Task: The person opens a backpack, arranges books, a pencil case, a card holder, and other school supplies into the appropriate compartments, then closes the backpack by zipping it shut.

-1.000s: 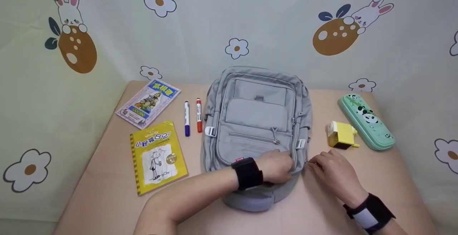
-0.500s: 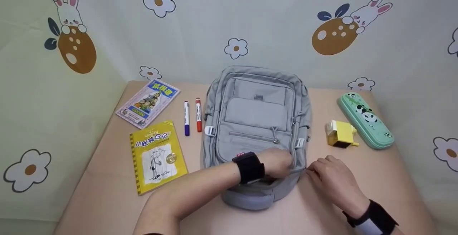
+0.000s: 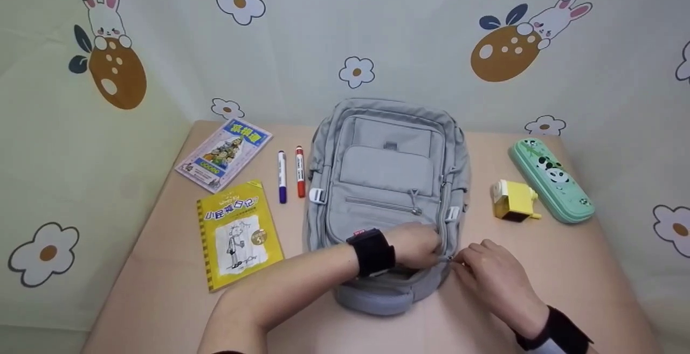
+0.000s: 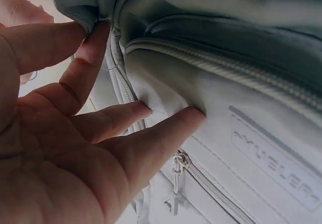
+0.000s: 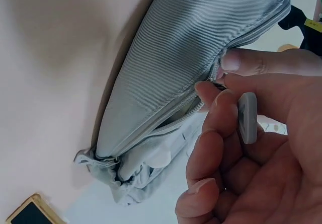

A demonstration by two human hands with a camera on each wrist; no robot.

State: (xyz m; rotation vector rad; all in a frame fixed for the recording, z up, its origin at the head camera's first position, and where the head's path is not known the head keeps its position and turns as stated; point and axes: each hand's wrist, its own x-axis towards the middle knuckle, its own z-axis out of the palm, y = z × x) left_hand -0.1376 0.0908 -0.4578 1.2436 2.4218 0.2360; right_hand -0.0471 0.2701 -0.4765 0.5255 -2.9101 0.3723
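A grey backpack [image 3: 385, 173] lies on the table, its front panel facing up and its top handle end towards me. My left hand [image 3: 414, 245] reaches across it and pinches the fabric edge beside the zipper; in the left wrist view two other fingers [image 4: 173, 128] press on the front panel. At the bag's right side my right hand [image 3: 501, 281] pinches a zipper slider, whose grey pull tab [image 5: 247, 118] sticks out between the fingers in the right wrist view. Part of the zipper there gapes, showing its teeth [image 5: 193, 108].
To the left lie a yellow book [image 3: 242, 235], a pink and blue booklet [image 3: 223, 154], a blue marker [image 3: 282, 176] and a red marker [image 3: 300, 172]. A yellow pencil sharpener [image 3: 513, 200] and a green panda pencil case [image 3: 552, 181] are at the right.
My right hand has moved left and towards me along the bag's edge, drawing the zipper slider with it. The left hand has barely moved and still pinches the fabric.
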